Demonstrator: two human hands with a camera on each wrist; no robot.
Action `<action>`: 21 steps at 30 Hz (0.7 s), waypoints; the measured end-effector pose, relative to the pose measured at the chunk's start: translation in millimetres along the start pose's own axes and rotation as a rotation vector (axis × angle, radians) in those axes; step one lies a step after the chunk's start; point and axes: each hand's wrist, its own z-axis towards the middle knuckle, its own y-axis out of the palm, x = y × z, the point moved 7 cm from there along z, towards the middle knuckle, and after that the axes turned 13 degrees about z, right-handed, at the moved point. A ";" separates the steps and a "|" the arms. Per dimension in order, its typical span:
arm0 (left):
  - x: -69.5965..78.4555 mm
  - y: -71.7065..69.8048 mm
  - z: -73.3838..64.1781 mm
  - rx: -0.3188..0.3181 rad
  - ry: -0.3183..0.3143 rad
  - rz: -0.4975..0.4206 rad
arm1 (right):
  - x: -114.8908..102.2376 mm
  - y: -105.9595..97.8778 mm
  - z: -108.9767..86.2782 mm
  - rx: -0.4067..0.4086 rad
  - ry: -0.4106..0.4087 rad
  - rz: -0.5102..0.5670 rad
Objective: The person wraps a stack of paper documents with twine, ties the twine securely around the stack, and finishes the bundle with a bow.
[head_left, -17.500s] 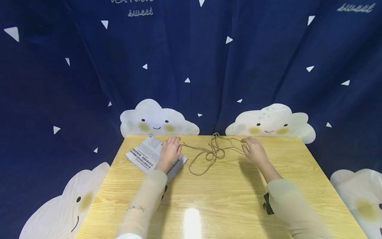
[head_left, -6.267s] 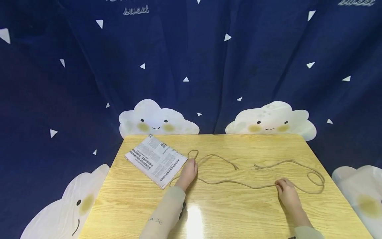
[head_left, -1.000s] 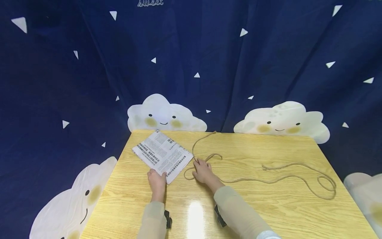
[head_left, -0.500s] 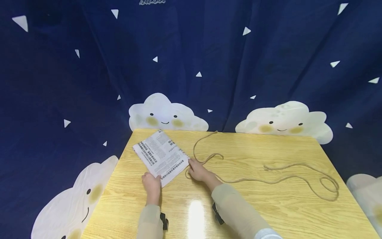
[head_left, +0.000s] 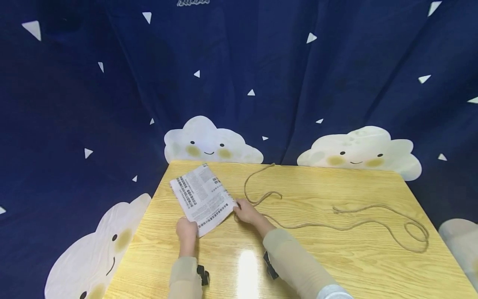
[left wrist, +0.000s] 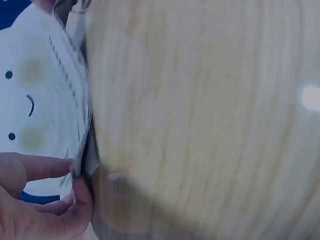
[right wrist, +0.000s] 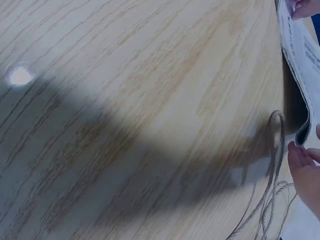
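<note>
A folded newspaper (head_left: 205, 197) lies slantwise at the left of the table, its near edge raised off the wood. My left hand (head_left: 186, 230) pinches its near-left corner between thumb and fingers, as the left wrist view shows close up. At the opposite near corner, my right hand (head_left: 247, 211) pinches the paper too. In the right wrist view the newspaper (right wrist: 300, 70) bows upward between both hands, with shadow beneath it. A thin brown twine (head_left: 310, 224) runs across the table, one loop of it passing close by and partly under my right hand.
The wooden table (head_left: 298, 265) reaches back to a dark blue curtain (head_left: 239, 62) with white clouds and triangles. The twine's right end curls into a loop near the right edge; another end reaches the back edge.
Over the last second my right hand has gone from the twine to the newspaper's corner. The left hand has moved slightly left and nearer, and the paper's near edge has lifted.
</note>
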 end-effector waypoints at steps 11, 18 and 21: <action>-12.0 -7.4 1.5 -0.045 -0.028 -0.176 | -1.1 -3.8 -8.5 0.103 0.263 0.326; -10.9 -4.6 -1.1 -0.067 -0.001 -0.160 | -5.5 -2.5 -8.1 0.156 0.258 0.409; -9.5 -4.0 -1.4 -0.043 0.019 -0.129 | -9.6 -2.9 -7.3 0.172 0.216 0.435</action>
